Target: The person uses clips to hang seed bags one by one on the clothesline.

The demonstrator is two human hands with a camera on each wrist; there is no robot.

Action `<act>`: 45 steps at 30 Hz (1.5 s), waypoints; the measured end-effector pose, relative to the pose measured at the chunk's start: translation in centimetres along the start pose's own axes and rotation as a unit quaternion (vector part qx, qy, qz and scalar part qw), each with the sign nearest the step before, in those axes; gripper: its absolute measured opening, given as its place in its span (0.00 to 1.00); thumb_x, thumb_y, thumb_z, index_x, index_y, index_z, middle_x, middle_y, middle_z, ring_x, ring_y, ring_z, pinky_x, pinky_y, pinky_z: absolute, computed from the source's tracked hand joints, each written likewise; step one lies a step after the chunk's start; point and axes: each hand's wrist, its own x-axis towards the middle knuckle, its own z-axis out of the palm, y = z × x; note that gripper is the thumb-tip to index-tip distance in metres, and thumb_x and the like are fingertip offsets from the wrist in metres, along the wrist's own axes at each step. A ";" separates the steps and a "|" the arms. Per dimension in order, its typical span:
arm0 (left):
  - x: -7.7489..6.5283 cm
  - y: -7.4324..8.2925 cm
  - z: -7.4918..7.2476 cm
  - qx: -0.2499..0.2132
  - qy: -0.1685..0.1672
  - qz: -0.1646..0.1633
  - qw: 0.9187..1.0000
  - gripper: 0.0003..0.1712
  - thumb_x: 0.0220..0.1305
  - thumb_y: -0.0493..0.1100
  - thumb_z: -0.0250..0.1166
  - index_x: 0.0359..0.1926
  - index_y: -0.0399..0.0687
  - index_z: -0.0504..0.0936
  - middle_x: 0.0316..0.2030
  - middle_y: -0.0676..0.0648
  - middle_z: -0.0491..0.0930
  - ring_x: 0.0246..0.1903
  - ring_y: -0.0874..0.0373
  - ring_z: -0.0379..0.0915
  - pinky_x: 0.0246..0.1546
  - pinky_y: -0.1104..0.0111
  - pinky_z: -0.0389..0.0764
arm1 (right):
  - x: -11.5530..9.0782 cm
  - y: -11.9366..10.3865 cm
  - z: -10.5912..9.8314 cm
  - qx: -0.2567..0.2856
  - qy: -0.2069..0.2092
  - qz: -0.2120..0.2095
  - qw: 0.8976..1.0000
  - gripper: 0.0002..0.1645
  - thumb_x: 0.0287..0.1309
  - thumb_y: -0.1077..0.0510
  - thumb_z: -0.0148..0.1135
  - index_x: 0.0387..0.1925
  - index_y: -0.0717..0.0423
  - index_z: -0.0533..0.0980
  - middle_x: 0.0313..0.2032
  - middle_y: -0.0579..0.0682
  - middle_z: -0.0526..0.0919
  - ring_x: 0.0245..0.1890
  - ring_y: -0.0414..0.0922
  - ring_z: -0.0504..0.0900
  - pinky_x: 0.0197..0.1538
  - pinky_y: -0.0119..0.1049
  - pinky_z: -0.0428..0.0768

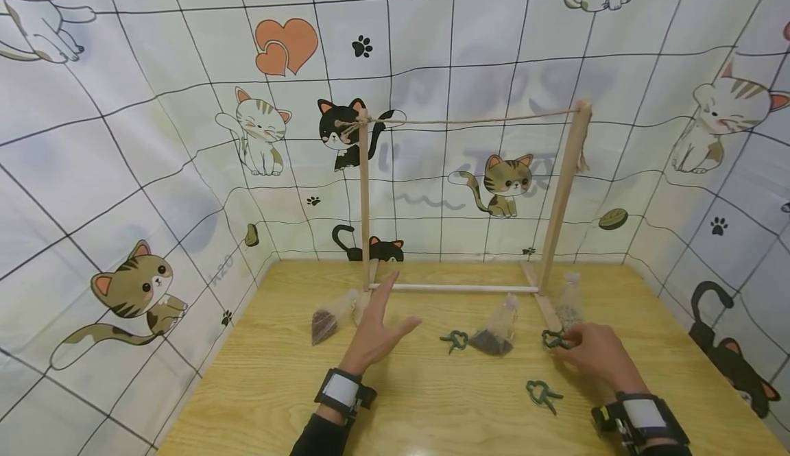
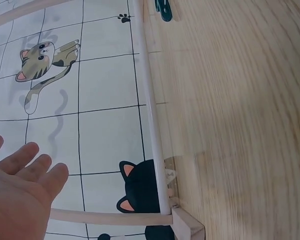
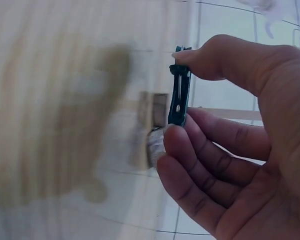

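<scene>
My right hand (image 1: 597, 354) pinches a dark green plastic clip (image 3: 179, 92) between thumb and fingertips, just above the table at the right. My left hand (image 1: 373, 332) is raised over the table with its fingers extended and thumb spread, holding nothing. Two more green clips lie on the table: one clip (image 1: 455, 340) in the middle, another clip (image 1: 543, 396) nearer the front. Beside the first sits a clear bag (image 1: 494, 336) with dark contents. Another such bag (image 1: 325, 324) lies left of my left hand. A bag with paler contents (image 1: 569, 305) stands behind my right hand.
A wooden frame (image 1: 560, 202) stands at the back of the table (image 1: 432, 408). Twine (image 1: 469, 121) is strung between its posts, and a white rod (image 1: 457, 288) joins them low down. Cat-printed cloth (image 1: 420, 209) hangs behind and at both sides.
</scene>
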 end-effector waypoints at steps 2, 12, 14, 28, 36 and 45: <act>0.0 0.1 0.1 0.000 -0.004 -0.002 1.000 0.52 0.65 0.62 0.69 0.80 0.79 0.47 0.81 0.55 0.52 0.80 0.49 0.48 0.75 0.35 0.56 | -0.2 -0.4 -0.3 0.006 0.011 -0.014 1.000 0.30 0.53 0.45 0.76 0.46 0.67 0.85 0.36 0.55 0.90 0.36 0.51 0.87 0.38 0.49 0.86; 0.1 0.7 0.5 -0.025 -0.014 0.030 0.999 0.51 0.65 0.51 0.71 0.81 0.70 0.50 0.80 0.52 0.55 0.79 0.52 0.52 0.77 0.47 0.61 | -0.9 -3.9 -1.8 0.028 0.053 -0.069 0.996 0.29 0.53 0.43 0.77 0.47 0.61 0.85 0.35 0.50 0.88 0.35 0.45 0.84 0.38 0.45 0.84; 0.1 0.9 0.5 -0.035 -0.018 0.036 0.999 0.51 0.65 0.54 0.71 0.81 0.69 0.51 0.80 0.52 0.57 0.79 0.53 0.54 0.78 0.51 0.61 | -1.0 -4.7 -2.2 0.039 0.058 -0.080 0.994 0.27 0.53 0.44 0.77 0.47 0.60 0.85 0.35 0.48 0.87 0.35 0.43 0.83 0.36 0.41 0.83; -0.1 2.0 1.9 -0.104 -0.054 0.039 0.992 0.48 0.65 0.49 0.72 0.80 0.66 0.56 0.78 0.57 0.60 0.78 0.54 0.57 0.76 0.54 0.65 | -1.6 -10.4 -3.9 0.093 0.070 -0.163 0.980 0.20 0.54 0.51 0.78 0.46 0.56 0.86 0.33 0.44 0.86 0.31 0.34 0.81 0.34 0.30 0.81; -0.4 2.5 3.1 -0.130 -0.072 0.050 0.988 0.46 0.66 0.45 0.72 0.79 0.64 0.58 0.77 0.54 0.62 0.77 0.53 0.59 0.75 0.55 0.66 | -1.8 -12.3 -3.8 0.103 0.068 -0.221 0.968 0.17 0.51 0.54 0.79 0.44 0.52 0.86 0.32 0.42 0.85 0.31 0.31 0.80 0.34 0.29 0.82; -0.6 3.5 4.0 -0.144 -0.094 0.060 0.983 0.42 0.65 0.49 0.72 0.76 0.60 0.65 0.76 0.53 0.65 0.76 0.54 0.61 0.74 0.56 0.68 | -2.0 -14.3 -3.1 0.126 0.051 -0.271 0.953 0.17 0.49 0.56 0.80 0.43 0.52 0.87 0.33 0.41 0.86 0.31 0.36 0.83 0.35 0.34 0.86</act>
